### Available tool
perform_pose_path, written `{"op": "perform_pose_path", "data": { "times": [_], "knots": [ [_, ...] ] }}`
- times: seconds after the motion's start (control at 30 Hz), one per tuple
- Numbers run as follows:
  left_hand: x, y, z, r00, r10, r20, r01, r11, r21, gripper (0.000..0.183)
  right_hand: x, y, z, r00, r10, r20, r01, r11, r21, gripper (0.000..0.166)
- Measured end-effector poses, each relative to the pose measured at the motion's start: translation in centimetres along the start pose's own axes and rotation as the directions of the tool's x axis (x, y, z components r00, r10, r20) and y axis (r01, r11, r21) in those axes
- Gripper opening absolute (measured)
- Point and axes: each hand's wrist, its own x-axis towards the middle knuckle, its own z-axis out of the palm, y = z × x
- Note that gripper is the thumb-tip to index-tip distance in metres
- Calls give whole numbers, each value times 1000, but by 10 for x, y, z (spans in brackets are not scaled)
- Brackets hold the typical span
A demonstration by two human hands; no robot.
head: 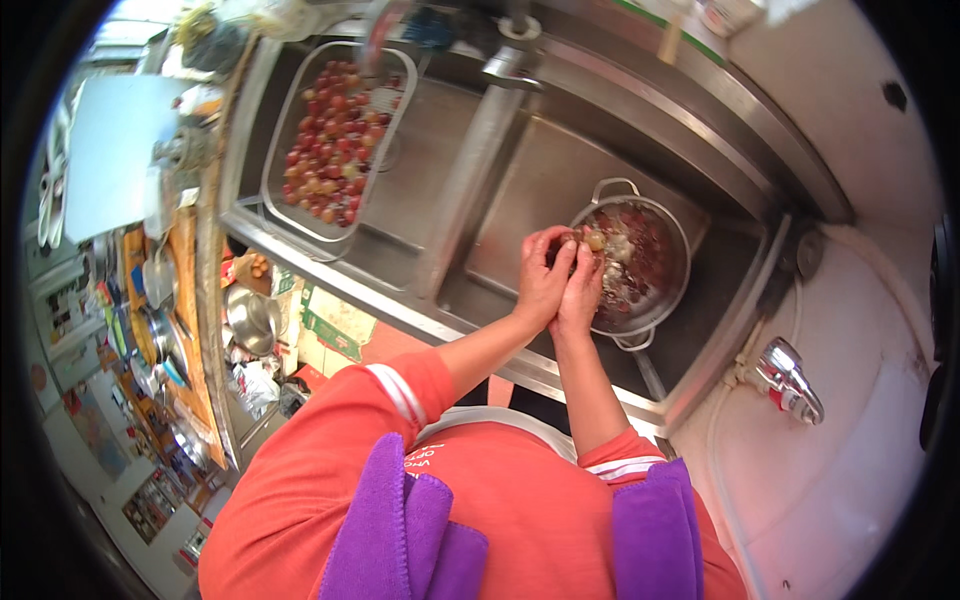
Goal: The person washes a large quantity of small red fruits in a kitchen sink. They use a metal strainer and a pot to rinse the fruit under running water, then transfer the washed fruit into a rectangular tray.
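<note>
Side by side, my left hand [542, 274] and my right hand [582, 291] are cupped together around some grapes [594, 240]. They are at the left rim of a metal pot [679, 289] with two loop handles. More red grapes [637, 232] lie in the pot in bubbly water. The pot stands in the right basin [540, 187] of a stainless steel sink. In the left basin [439, 142], a clear rectangular tub [274, 157] holds many red and yellowish grapes [330, 142].
A metal faucet [514, 67] rises behind the divider [472, 180] between the basins. On the right wall is a chrome tap [787, 379] with a hose. To the left, a wooden worktop [187, 300] bears dishes and a light blue board [124, 150]. A steel bowl [253, 319] sits below it.
</note>
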Motion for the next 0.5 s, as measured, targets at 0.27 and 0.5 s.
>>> {"op": "perform_pose_path", "data": {
  "times": [0.27, 0.5],
  "knots": [
    [99, 74, -239, 950, 200, -239, -218, 974, -53, 34, -50, 30, 250, 880, 143, 453, -229, 963, 140, 44],
    [116, 108, -303, 950, -108, -294, -11, 926, -377, 59, -53, 28, 281, 842, 246, 480, -256, 966, -46, 73]
  ]
}}
